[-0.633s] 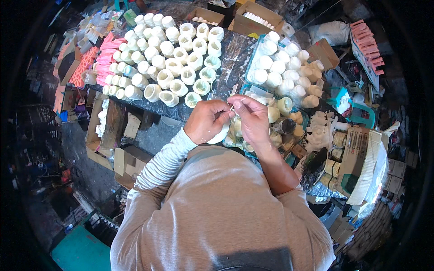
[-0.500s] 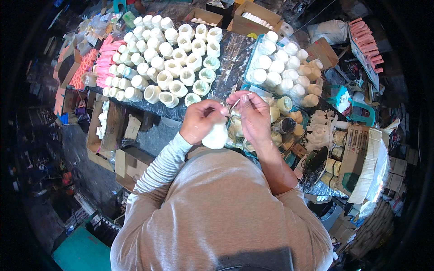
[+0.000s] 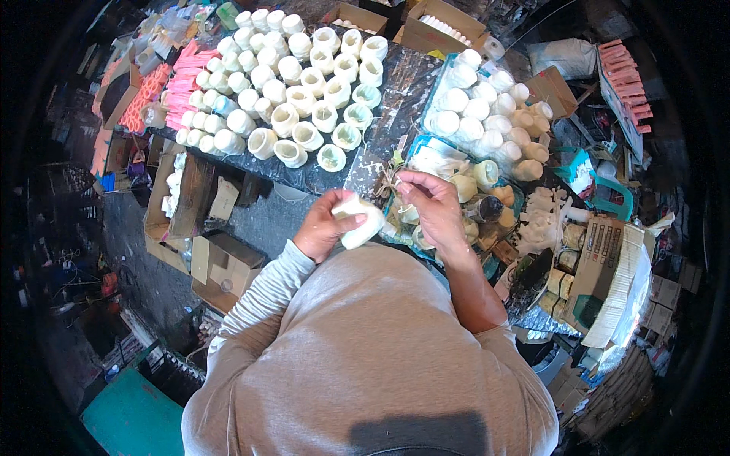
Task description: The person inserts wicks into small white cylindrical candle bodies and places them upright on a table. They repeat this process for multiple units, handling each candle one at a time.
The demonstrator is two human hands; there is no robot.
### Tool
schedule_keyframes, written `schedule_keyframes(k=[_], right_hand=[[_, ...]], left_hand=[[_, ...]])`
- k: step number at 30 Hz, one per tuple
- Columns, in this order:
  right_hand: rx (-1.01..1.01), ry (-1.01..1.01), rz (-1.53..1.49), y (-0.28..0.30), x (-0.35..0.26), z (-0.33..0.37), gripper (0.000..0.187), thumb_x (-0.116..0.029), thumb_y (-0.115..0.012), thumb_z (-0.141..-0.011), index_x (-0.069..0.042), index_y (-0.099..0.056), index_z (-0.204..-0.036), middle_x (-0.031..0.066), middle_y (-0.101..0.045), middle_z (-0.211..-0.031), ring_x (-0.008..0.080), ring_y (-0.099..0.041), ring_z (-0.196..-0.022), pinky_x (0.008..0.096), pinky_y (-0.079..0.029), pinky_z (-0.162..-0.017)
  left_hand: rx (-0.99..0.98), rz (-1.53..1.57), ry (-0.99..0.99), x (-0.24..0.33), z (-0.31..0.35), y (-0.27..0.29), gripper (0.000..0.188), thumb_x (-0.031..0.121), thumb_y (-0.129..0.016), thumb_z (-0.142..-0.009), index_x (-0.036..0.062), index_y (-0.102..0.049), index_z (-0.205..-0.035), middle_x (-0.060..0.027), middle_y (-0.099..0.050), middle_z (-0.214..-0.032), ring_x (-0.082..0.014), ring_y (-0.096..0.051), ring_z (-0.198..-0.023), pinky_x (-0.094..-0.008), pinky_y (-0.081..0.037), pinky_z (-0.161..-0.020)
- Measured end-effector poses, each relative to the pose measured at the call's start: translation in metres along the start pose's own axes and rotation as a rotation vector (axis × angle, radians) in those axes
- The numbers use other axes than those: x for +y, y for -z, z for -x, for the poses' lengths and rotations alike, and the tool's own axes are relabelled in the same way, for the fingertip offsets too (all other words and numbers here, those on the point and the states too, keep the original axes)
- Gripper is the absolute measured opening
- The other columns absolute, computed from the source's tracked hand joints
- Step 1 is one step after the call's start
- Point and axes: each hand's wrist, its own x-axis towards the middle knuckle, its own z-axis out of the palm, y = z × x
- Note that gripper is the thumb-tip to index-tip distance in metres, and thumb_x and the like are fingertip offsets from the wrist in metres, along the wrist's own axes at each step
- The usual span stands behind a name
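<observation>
My left hand (image 3: pixel 318 232) grips a cream-white, hollow cup-shaped piece (image 3: pixel 360 222), with the thumb across its side. The piece is tilted, close in front of my body. To its right my right hand (image 3: pixel 436 209) is raised, thumb and forefinger pinched together. Its fingertips are beside a bundle of thin brown strands (image 3: pixel 388 182) at the table corner. Whether a strand is between those fingertips is too small to tell. Many similar cream cups (image 3: pixel 308 135) stand in rows on the dark-covered table (image 3: pixel 391 99) ahead.
Rounded white pieces (image 3: pixel 477 109) crowd a tray at the right, with yellowish ones (image 3: pixel 487 175) nearer me. Pink sticks (image 3: pixel 184 83) lie at the table's left end. Open cardboard boxes (image 3: pixel 220 266) stand below left. A green plastic chair (image 3: pixel 612 199) is at the right.
My hands have moved apart. The cup has tilted and turned in my left hand, and my right hand has drawn away from it to the right. The view has shifted slightly.
</observation>
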Motion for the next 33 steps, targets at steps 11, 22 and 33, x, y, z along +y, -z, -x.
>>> schedule_keyframes(k=[11,22,33], right_hand=[[-0.044,0.684,0.896,-0.029,-0.086,0.042,0.026,0.009,-0.074,-0.084,-0.003,-0.076,-0.107,0.0110,-0.071,-0.100,0.0320,-0.066,-0.095,0.0418,-0.054,-0.084],[-0.183,0.981,1.281,-0.045,-0.111,0.051,0.023,-0.006,-0.069,-0.084,-0.006,-0.072,-0.106,0.0049,-0.063,-0.102,0.0239,-0.063,-0.097,0.0472,-0.037,-0.102],[-0.223,1.004,1.315,-0.055,-0.110,0.050,0.025,-0.010,-0.069,-0.085,-0.004,-0.071,-0.109,0.0061,-0.060,-0.100,0.0246,-0.061,-0.099,0.0480,-0.037,-0.100]], left_hand=[[0.133,-0.755,-0.887,0.077,0.018,-0.031,0.048,-0.002,-0.093,-0.063,0.0001,-0.075,-0.108,-0.0102,-0.078,-0.097,-0.0193,-0.073,-0.082,-0.0322,-0.058,-0.074],[0.106,-0.882,-0.997,0.099,0.026,-0.034,0.032,-0.002,-0.074,-0.069,-0.0003,-0.076,-0.101,-0.0138,-0.077,-0.092,-0.0299,-0.068,-0.075,-0.0375,-0.055,-0.070],[0.123,-0.818,-0.938,0.094,0.024,-0.029,0.033,-0.001,-0.077,-0.068,-0.0014,-0.076,-0.100,-0.0138,-0.076,-0.088,-0.0293,-0.068,-0.074,-0.0371,-0.055,-0.069]])
